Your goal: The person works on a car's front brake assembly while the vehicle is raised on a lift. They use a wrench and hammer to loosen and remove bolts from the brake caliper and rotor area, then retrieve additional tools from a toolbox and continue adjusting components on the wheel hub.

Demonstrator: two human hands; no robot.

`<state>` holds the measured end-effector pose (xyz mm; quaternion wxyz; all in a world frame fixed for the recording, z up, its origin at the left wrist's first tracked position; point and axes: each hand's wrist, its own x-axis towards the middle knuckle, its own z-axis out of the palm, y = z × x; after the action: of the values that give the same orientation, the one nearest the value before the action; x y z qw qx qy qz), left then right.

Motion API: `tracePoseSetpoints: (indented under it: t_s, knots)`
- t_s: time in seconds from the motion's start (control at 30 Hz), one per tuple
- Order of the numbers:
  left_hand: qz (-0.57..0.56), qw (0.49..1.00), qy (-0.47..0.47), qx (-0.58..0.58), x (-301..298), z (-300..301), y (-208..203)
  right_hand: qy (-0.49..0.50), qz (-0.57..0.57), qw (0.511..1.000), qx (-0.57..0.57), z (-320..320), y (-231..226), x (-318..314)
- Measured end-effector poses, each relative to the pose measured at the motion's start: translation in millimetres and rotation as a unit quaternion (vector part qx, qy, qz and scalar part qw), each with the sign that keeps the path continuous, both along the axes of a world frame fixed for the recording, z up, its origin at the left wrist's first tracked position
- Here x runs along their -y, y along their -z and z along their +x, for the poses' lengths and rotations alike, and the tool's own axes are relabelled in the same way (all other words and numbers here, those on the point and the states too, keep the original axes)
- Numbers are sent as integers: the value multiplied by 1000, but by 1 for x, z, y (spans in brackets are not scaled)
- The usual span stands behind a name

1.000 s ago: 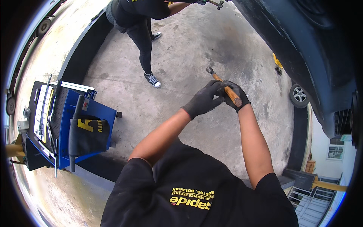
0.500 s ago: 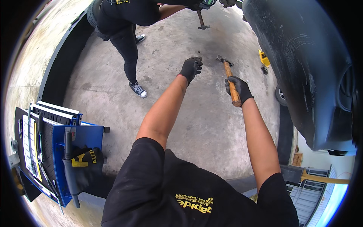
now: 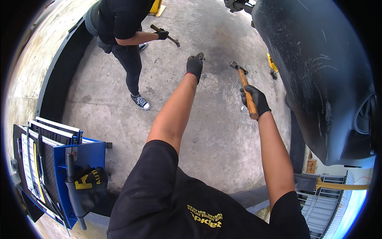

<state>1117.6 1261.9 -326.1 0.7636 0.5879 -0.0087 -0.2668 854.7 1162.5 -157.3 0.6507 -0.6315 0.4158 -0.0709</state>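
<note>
My right hand (image 3: 257, 100), in a black glove, is closed round the wooden handle of a hammer (image 3: 246, 91). The hammer's dark metal head points away from me over the concrete floor. Out in front, my gloved left hand (image 3: 194, 65) is curled shut, with a small dark piece showing at its fingertips; I cannot make out what it is. The two hands are apart. To the far left stands a co-worker in black, whose gloved hand (image 3: 162, 35) grips another hammer (image 3: 172, 39).
A dark, scratched car body (image 3: 306, 75) fills the right side, near my right arm. At lower left stands a blue tool cart (image 3: 85, 153) with a black cloth (image 3: 89, 185) hanging on it. Yellow stands (image 3: 272, 63) (image 3: 157, 8) rest on the floor.
The co-worker has drawn back to the left, lowering the hammer, and a yellow stand behind now shows. My left hand has turned and closed more. My right hand still holds its hammer, slightly lower.
</note>
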Motion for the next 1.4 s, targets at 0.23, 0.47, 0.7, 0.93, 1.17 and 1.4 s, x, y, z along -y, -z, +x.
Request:
tracePoseSetpoints:
  t_s: [0.23,0.47,0.7,0.93,1.17,1.4]
  knots:
    - [128,984,-87,-84,-48,4,23,-11,-8,1000,-18,-2,-1,-5]
    - [5,977,-180,-110,-90,-14,22,-22,34,999,-19,-1,-5,-26]
    - [-196,960,-41,-196,-133,-68,30,-51,39,998,-24,13,-4,-51]
    - [16,987,119,-111,-258,-179,43,-114,44,992,-15,27,-3,-77]
    - [233,940,184,-170,-358,-304,110,-175,66,982,7,49,17,-98]
    - [214,944,142,-207,-343,-351,95,-134,173,967,129,34,7,-115]
